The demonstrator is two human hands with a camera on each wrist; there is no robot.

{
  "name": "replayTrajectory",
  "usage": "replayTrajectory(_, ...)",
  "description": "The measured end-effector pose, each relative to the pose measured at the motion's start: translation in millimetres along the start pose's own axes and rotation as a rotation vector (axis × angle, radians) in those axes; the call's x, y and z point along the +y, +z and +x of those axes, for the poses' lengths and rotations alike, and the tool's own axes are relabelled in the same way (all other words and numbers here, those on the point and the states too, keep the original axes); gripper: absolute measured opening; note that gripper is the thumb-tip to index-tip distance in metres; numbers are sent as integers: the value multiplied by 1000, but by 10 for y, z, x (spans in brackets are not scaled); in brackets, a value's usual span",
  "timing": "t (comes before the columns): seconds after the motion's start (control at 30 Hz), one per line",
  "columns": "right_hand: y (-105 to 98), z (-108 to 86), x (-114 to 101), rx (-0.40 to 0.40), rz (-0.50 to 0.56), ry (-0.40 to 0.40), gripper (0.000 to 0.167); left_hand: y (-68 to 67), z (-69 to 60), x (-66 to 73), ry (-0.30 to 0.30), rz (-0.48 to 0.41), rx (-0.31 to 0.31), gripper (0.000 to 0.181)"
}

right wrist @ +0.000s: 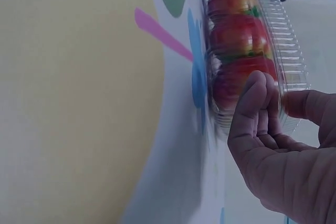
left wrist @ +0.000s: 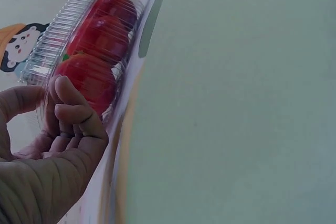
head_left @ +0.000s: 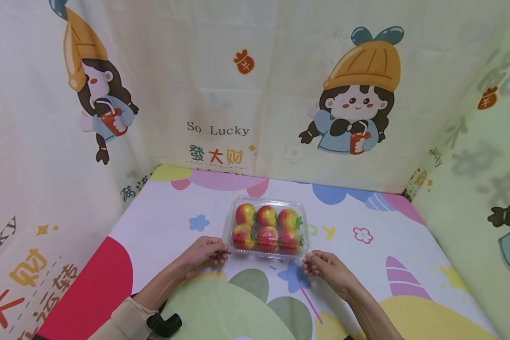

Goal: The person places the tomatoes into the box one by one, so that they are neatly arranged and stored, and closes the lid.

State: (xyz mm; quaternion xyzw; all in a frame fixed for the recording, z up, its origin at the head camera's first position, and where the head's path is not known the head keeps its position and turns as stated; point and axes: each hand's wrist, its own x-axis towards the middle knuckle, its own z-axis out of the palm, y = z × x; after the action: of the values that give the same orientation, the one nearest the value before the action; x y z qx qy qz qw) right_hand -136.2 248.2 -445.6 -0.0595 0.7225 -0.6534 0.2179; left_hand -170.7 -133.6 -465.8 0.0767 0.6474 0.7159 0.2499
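Observation:
A clear plastic clamshell box (head_left: 265, 257) rests on the table, with several red-and-yellow fruits (head_left: 266, 216) in two rows inside. Green bits of leaf show beside some of them. At the box's near left corner, my left hand (head_left: 206, 251) pinches the rim between thumb and fingers. My right hand (head_left: 323, 265) pinches the near right corner in the same way. In the left wrist view, the ridged side of the box (left wrist: 58, 40) rises beyond the fingertips. Through the plastic, the right wrist view shows a row of fruits (right wrist: 239, 35).
Under the box lies a table cover (head_left: 161, 236) printed with coloured shapes, stars and flowers. A printed cloth (head_left: 272, 108) with cartoon figures and lettering hangs behind the table and along both sides. A black strap piece (head_left: 165, 325) sits at the left sleeve.

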Motion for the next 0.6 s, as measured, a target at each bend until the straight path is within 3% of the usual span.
replayTrajectory(0.3, -41, -54, -50, 26, -18, 29, 41, 7, -20, 10, 16, 61, 31, 33)
replayTrajectory(0.6, -58, -71, -94, 197, -141, 21, 45, -30, -55, 112, 52, 247, 136, 39)
